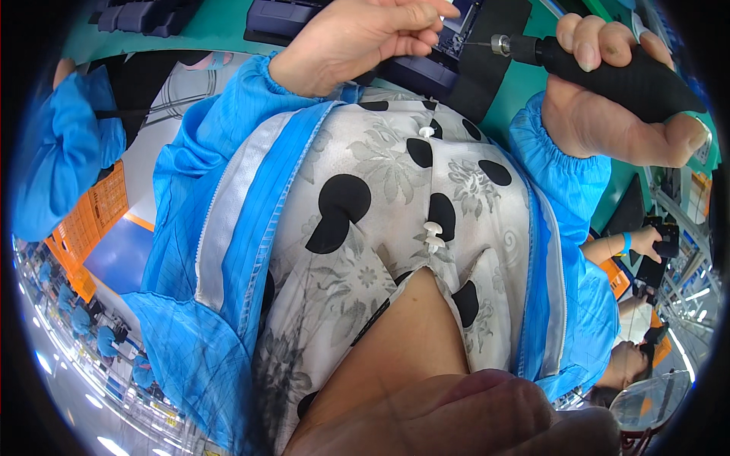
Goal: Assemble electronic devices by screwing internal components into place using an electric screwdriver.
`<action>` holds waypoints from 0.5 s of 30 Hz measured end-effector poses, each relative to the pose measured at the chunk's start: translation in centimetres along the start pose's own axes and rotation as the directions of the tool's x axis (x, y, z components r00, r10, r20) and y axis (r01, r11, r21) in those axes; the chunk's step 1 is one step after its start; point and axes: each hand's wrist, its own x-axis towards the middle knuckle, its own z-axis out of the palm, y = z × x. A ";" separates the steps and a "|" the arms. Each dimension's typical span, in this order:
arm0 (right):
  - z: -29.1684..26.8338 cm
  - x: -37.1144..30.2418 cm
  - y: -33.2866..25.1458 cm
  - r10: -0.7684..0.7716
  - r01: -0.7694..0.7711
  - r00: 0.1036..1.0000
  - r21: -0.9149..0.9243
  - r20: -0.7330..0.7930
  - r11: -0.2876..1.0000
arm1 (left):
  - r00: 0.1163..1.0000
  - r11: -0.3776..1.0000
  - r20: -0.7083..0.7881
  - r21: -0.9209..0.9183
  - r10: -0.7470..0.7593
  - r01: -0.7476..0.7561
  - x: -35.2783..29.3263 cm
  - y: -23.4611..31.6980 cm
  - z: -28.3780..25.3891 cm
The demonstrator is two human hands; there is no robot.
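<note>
At the top of the view, my right hand point(585, 121) is wrapped round a black electric screwdriver point(635, 87). Its thin bit points left and its tip lies at a dark blue housing point(426, 78), whose inside shows small metal parts. Whether the tip touches a screw is too small to tell. My left hand point(365, 38) is closed in a pinch above that housing, partly covering it. Something small and white shows at its fingertips by the upper edge, too cut off to name. Under the housing lies a black mat point(487, 83).
More dark blue housings point(144, 19) stand on the green table point(220, 34) at the far left. At the left edge is another person's blue sleeve point(68, 159), near an orange printed sheet point(91, 216). On the right, another person's hand point(645, 242) holds a black object.
</note>
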 end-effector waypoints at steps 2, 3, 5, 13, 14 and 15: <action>-0.1 0.1 -0.1 0.005 -0.005 1.000 0.005 0.000 1.000 | 0.999 0.999 0.032 0.003 -0.042 0.042 0.2 -0.2 -0.1; -0.1 0.1 -0.1 0.007 -0.007 1.000 0.009 0.003 1.000 | 0.995 0.998 0.077 0.005 -0.068 0.067 0.4 -0.3 -0.1; 0.1 0.2 -0.3 0.027 -0.027 1.000 0.036 0.002 0.999 | 0.984 0.994 0.141 -0.002 -0.108 0.109 0.6 -0.5 0.3; 0.2 0.0 0.1 -0.021 0.021 1.000 -0.023 0.005 1.000 | 0.981 0.989 0.123 -0.015 -0.146 0.149 1.2 -1.4 0.2; 0.2 -0.1 0.1 -0.026 0.026 1.000 -0.023 0.006 0.999 | 0.983 0.987 0.112 -0.038 -0.148 0.153 1.1 -1.4 0.4; 0.1 -0.2 0.2 -0.022 0.022 1.000 -0.025 0.003 0.999 | 0.983 0.986 0.101 -0.061 -0.151 0.157 1.1 -1.4 0.5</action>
